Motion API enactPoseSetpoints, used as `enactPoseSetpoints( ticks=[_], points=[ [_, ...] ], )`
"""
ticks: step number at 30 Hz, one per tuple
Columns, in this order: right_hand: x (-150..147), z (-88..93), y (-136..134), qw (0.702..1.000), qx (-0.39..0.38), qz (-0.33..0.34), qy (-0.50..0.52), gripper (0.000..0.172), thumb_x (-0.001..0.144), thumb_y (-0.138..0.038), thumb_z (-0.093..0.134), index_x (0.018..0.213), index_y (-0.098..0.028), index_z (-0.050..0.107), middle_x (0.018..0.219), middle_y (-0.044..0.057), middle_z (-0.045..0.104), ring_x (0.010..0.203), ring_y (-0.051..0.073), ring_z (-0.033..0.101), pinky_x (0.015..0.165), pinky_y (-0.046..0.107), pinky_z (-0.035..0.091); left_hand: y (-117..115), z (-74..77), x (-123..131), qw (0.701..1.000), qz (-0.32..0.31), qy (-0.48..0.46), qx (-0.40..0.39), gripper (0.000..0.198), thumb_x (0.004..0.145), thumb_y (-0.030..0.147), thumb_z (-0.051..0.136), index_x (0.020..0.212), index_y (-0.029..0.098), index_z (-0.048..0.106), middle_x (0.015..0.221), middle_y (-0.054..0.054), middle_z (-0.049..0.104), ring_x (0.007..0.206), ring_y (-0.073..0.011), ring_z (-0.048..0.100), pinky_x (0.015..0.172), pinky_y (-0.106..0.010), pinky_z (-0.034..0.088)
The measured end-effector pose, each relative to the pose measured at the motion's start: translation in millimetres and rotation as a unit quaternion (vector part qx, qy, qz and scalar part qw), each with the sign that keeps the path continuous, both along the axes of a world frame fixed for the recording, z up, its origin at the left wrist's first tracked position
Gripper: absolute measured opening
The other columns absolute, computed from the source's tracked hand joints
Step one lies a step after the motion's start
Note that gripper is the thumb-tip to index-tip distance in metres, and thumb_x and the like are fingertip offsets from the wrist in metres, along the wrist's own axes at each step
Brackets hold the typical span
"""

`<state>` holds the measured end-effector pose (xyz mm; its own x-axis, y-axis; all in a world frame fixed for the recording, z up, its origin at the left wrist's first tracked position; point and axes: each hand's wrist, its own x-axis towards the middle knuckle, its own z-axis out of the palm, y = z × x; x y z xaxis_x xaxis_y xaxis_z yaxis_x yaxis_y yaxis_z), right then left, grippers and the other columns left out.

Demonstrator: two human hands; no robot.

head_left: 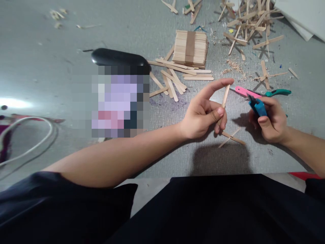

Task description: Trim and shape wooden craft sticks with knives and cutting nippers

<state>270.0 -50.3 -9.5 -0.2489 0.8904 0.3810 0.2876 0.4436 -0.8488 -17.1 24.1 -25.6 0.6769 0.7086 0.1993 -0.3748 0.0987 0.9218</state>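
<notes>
Between the thumb and fingers of my left hand (207, 113) a wooden craft stick (225, 96) stands nearly upright, its top near the tip of my raised index finger. To the right, my right hand (273, 118) is wrapped round a blue tool (259, 107) with a dark tip pointing up and left. The tool and the stick are apart. Two crossed sticks (231, 137) lie on the table just below my left hand's fingers. A pink-handled tool (245, 91) and green-handled pliers (279, 92) lie behind my right hand.
A banded stack of sticks (190, 49) stands at the back, with loose sticks (175, 81) before it. Crossed stick pieces (254, 23) are heaped at the back right. A black rounded object (119, 57) and a white cable (50, 130) are on the left.
</notes>
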Motion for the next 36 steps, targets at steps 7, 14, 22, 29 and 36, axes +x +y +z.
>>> enactPoseSetpoints(
  ticks=[7, 14, 22, 29, 36],
  points=[
    [-3.8, -0.3, 7.0, 0.999, 0.012, 0.014, -0.034, 0.089, 0.115, -0.029, 0.074, 0.190, -0.048, 0.029, 0.162, 0.010, 0.069, 0.100, 0.020, 0.079, 0.093, 0.043, 0.076, 2.3, -2.9, -1.1, 1.000, 0.017, 0.012, 0.008, 0.087, 0.114, 0.062, 0.081, 0.187, 0.033, 0.045, 0.108, -0.008, 0.092, 0.046, -0.0119, 0.069, 0.046, -0.025, 0.061],
    [1.3, -4.3, 5.9, 0.998, -0.042, 0.004, -0.052, 0.091, 0.120, -0.037, 0.068, 0.193, -0.056, 0.018, 0.183, 0.009, 0.064, 0.107, 0.023, 0.088, 0.078, 0.036, 0.076, 1.7, -2.9, -0.1, 1.000, 0.021, 0.011, 0.005, 0.086, 0.116, 0.058, 0.079, 0.189, 0.032, 0.041, 0.097, -0.006, 0.090, 0.046, -0.0133, 0.069, 0.046, -0.026, 0.060],
    [-0.6, 1.5, 1.5, 0.997, -0.049, -0.009, -0.061, 0.078, 0.119, -0.038, 0.067, 0.191, -0.044, 0.038, 0.157, 0.010, 0.084, 0.073, 0.019, 0.078, 0.072, 0.040, 0.077, 3.5, -2.9, 1.0, 0.999, 0.048, 0.013, 0.007, 0.089, 0.114, 0.063, 0.080, 0.187, 0.029, 0.042, 0.092, -0.005, 0.088, 0.039, -0.0099, 0.061, 0.039, -0.022, 0.052],
    [-1.6, 13.9, -1.7, 0.997, 0.025, -0.038, -0.068, 0.053, 0.114, -0.041, 0.081, 0.165, -0.034, 0.072, 0.125, 0.007, 0.090, 0.093, 0.023, 0.087, 0.078, 0.036, 0.072, 3.8, -1.2, 1.1, 0.999, 0.040, 0.011, 0.009, 0.089, 0.114, 0.062, 0.082, 0.186, 0.027, 0.045, 0.089, -0.004, 0.087, 0.039, -0.0090, 0.060, 0.039, -0.021, 0.051],
    [-2.8, 23.9, -0.7, 0.991, 0.054, -0.026, -0.118, 0.032, 0.116, -0.047, 0.078, 0.142, -0.030, 0.085, 0.110, 0.004, 0.093, 0.085, 0.022, 0.086, 0.074, 0.036, 0.069, 0.3, 3.8, 1.8, 1.000, 0.006, -0.001, 0.009, 0.083, 0.115, 0.056, 0.082, 0.185, 0.031, 0.045, 0.078, 0.002, 0.082, 0.040, -0.0113, 0.062, 0.043, -0.024, 0.059]
  ],
)
